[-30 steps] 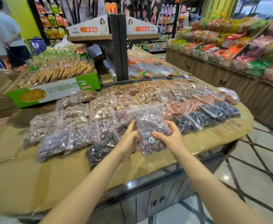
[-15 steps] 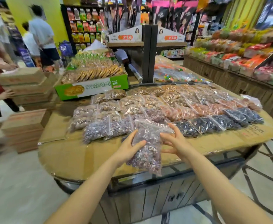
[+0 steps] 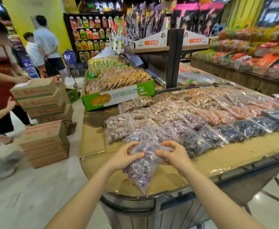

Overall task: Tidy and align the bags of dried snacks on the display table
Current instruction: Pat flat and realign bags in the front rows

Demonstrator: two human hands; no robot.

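A clear zip bag of purplish dried snacks point(image 3: 142, 167) hangs above the near edge of the display table point(image 3: 234, 156). My left hand point(image 3: 127, 156) grips its left side and my right hand point(image 3: 173, 154) grips its right side, both near the top. Behind it, rows of snack bags point(image 3: 193, 116) lie on the cardboard-covered top: pale ones on the left, orange-red ones in the middle, dark ones point(image 3: 231, 133) along the front right. The bag's lower corner droops toward the table rim.
A green and white carton of biscuits point(image 3: 119, 95) sits at the table's back left beside a dark post point(image 3: 173, 58). Stacked cardboard boxes point(image 3: 43, 119) stand on the floor to the left, with people near them. Sweets shelves point(image 3: 251, 52) line the right.
I have lifted the bag off the row and drawn it toward me, past the table's near edge. My view has shifted left, so the boxes and people now show.
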